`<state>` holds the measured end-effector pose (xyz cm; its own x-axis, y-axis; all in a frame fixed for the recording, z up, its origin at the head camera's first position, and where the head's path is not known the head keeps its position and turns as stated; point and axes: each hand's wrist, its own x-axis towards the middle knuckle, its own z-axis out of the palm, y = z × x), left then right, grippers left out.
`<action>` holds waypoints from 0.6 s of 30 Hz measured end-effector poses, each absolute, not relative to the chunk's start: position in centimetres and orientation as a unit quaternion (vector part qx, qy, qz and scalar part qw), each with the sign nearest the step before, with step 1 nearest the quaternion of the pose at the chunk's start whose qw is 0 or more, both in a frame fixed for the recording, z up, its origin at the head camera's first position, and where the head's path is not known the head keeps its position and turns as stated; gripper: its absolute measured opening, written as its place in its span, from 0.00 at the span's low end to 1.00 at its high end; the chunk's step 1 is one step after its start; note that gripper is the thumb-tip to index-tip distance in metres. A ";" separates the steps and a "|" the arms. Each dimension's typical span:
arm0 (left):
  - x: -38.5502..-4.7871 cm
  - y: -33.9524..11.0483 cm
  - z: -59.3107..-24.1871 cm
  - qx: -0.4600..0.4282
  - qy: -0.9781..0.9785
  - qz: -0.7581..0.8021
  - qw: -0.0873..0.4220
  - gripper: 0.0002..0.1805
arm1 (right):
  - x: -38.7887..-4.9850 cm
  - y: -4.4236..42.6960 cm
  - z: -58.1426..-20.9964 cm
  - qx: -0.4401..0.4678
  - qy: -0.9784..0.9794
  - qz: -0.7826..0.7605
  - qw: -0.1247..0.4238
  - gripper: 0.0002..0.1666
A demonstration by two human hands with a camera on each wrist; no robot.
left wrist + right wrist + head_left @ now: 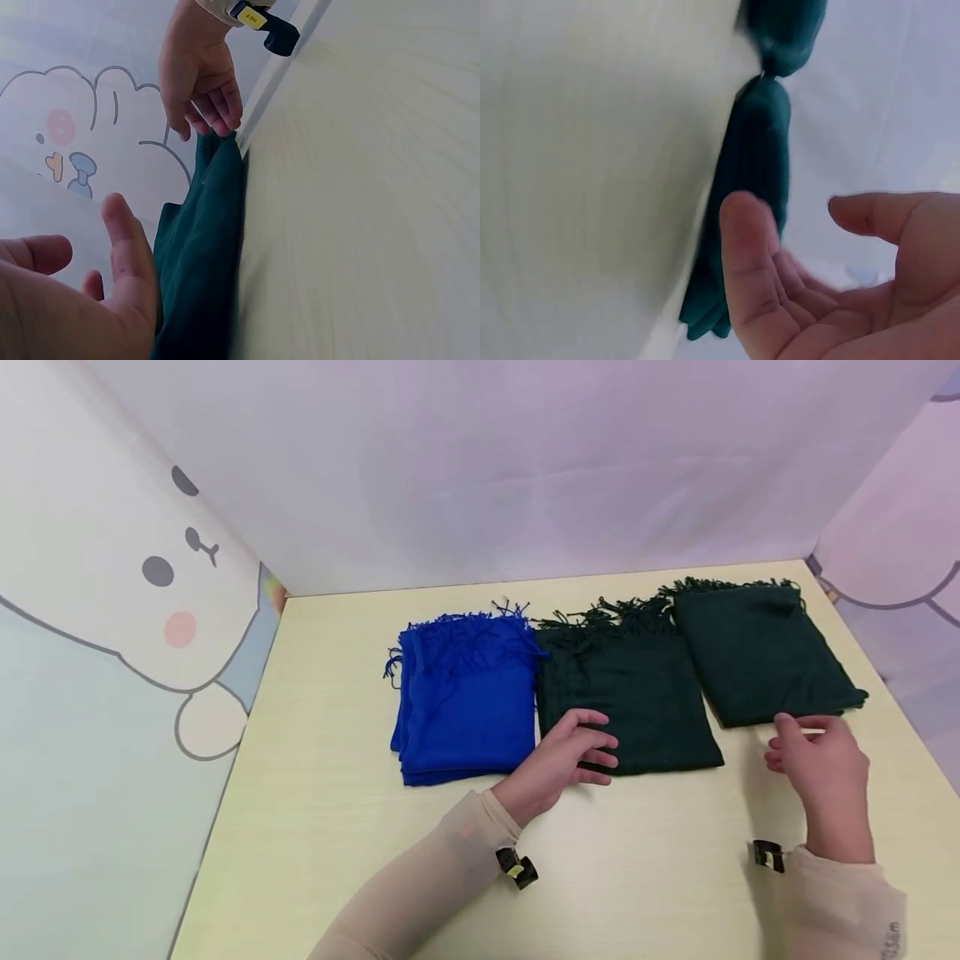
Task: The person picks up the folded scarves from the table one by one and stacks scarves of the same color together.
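Three folded, fringed scarves lie side by side: a blue scarf (468, 710), a dark green scarf (637, 693) in the middle and another dark green scarf (761, 652) at the right. My left hand (564, 760) is over the front left part of the middle scarf, fingers spread and loosely bent, holding nothing. My right hand (821, 764) is just in front of the right scarf's near edge. In the right wrist view its thumb and fingers (750, 247) stand apart with nothing between them; whether they touch the cloth is unclear.
The scarves lie on a pale wooden table (322, 843). A white cloth backdrop (480, 477) rises behind it, with cartoon-printed panels (112, 610) on both sides. Each beige sleeve has a small black device (517, 868) at the wrist.
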<state>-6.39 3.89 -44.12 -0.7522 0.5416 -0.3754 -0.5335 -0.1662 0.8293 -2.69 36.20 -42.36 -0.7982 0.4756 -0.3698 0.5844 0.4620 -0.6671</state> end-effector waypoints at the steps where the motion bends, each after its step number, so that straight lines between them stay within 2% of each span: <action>1: -6.4 4.0 -44.0 0.003 0.542 0.764 0.351 0.12 | -2.7 36.7 -42.4 0.321 0.836 -0.440 0.065 0.50; 4: -6.3 4.3 -43.9 0.001 0.543 0.763 0.351 0.12 | -2.8 38.0 -42.5 0.350 0.763 -0.541 0.057 0.56; 8: -6.2 4.7 -43.7 0.002 0.539 0.764 0.355 0.12 | -3.3 39.5 -43.0 0.345 0.642 -0.685 0.013 0.62; 13: -6.1 4.9 -43.8 -0.007 0.534 0.767 0.356 0.13 | -4.0 40.7 -43.7 0.315 0.527 -0.788 -0.048 0.61; 18: -6.0 5.1 -44.0 -0.016 0.536 0.763 0.361 0.12 | -4.1 41.3 -44.2 0.283 0.511 -0.809 -0.062 0.59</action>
